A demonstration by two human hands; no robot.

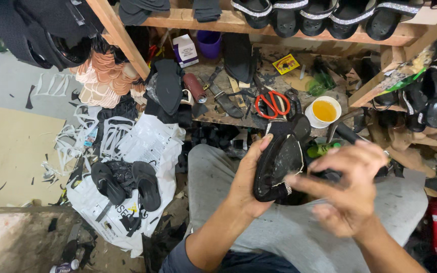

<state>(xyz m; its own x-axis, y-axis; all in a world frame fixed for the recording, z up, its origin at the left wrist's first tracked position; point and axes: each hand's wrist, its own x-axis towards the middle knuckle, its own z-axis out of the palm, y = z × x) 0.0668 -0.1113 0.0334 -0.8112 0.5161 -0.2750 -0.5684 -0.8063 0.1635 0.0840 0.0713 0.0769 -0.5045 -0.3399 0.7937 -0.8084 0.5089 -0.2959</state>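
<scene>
Cluttered low desk (pixel 213 115) ran across the far side, under a wooden shelf (pixel 228 23) lined with black sandals (pixel 319 17) trimmed in sparkly bands. White plastic sack (pixel 147 146) lay spread on the floor at left, a pair of black soles (pixel 127 184) resting on it, likely kept off the dirt.

Black sandal sole (pixel 279 164) sat at centre, above the lap, gripped by the left hand (pixel 246 187), thumb over the near edge, tilted up so its face was toward the worker. Right hand (pixel 352 189) hovered just right of the sole, fingers half-curled and blurred; could not tell whether it held anything.

On the desk: white cup of yellowish liquid (pixel 323 111), probably glue kept in reach; red-handled scissors (pixel 273 104) just left of it. Tool behind the right hand was mostly hidden.
</scene>
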